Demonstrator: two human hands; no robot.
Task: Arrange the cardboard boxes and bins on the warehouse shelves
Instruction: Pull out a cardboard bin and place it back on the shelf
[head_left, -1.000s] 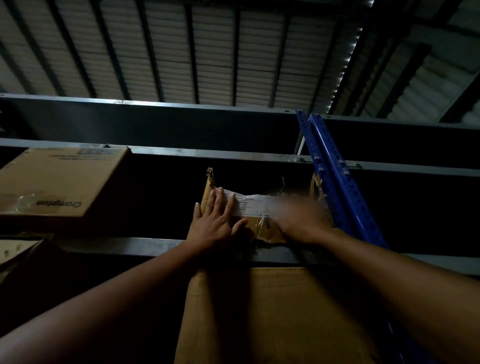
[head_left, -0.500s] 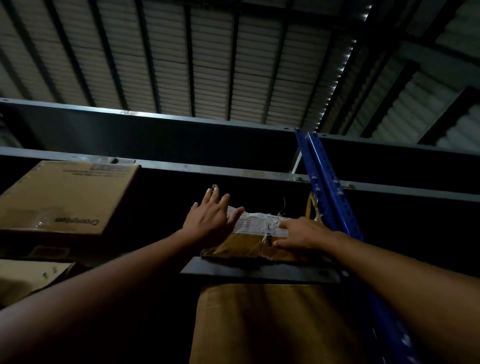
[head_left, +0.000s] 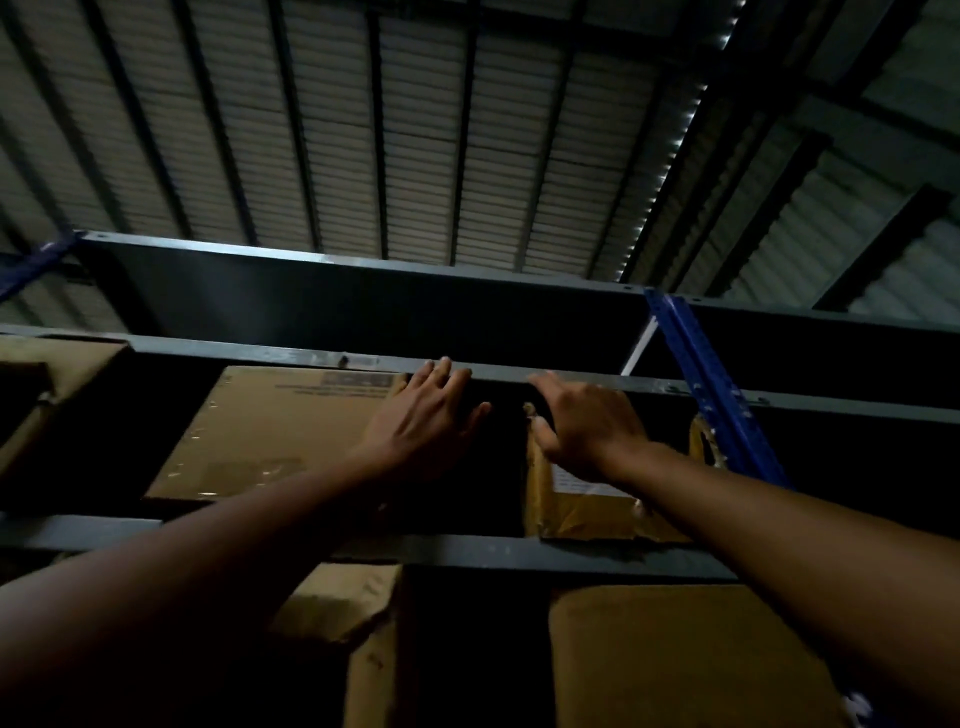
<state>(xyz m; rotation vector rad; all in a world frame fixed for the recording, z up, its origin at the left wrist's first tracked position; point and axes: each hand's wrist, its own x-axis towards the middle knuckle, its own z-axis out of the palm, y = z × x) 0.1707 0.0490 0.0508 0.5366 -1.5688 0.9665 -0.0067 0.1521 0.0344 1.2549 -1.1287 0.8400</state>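
Cardboard boxes (head_left: 675, 660) sit on 2 levels of the grey shelf rack (head_left: 519, 551), by its blue upright (head_left: 717, 395). On the upper level the large printed box (head_left: 270, 431) stands at left. The smaller taped box (head_left: 582, 514), with a white label, stands apart to its right, beside the upright. The left hand (head_left: 426, 421), fingers straight and spread, holds nothing at the printed box's right edge. The right hand (head_left: 587, 421), fingers loosely extended, lies against the taped box's upper front.

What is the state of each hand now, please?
Left hand: open, fingers straight, by the large cardboard box.
Right hand: open, fingers straight, at the small taped box.
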